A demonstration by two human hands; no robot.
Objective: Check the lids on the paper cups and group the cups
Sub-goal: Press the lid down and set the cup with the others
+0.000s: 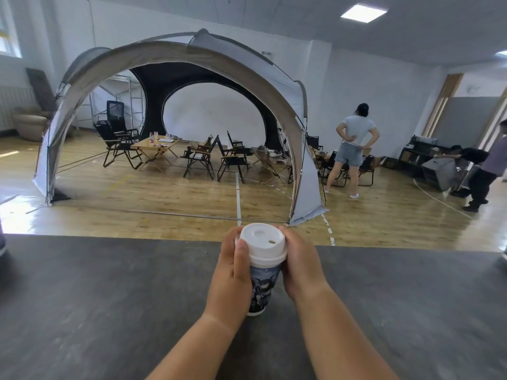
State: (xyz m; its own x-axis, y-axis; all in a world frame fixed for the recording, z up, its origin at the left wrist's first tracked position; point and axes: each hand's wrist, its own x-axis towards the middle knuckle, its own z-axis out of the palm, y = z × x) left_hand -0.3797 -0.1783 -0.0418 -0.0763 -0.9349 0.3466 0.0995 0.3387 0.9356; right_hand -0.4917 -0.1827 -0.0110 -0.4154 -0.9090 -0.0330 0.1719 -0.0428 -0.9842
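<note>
White domed plastic lid (262, 239) caps a dark-printed paper cup (262, 289) upright on the grey worktop (109, 297), clasped from both sides by the left hand (233, 272) and right hand (300, 264), each grip curled snugly round the rim, likely to test the seal

free: tabletop (109, 297) either side of cup (262, 286) | obstacle: dark object (1, 242), far-left edge
</note>
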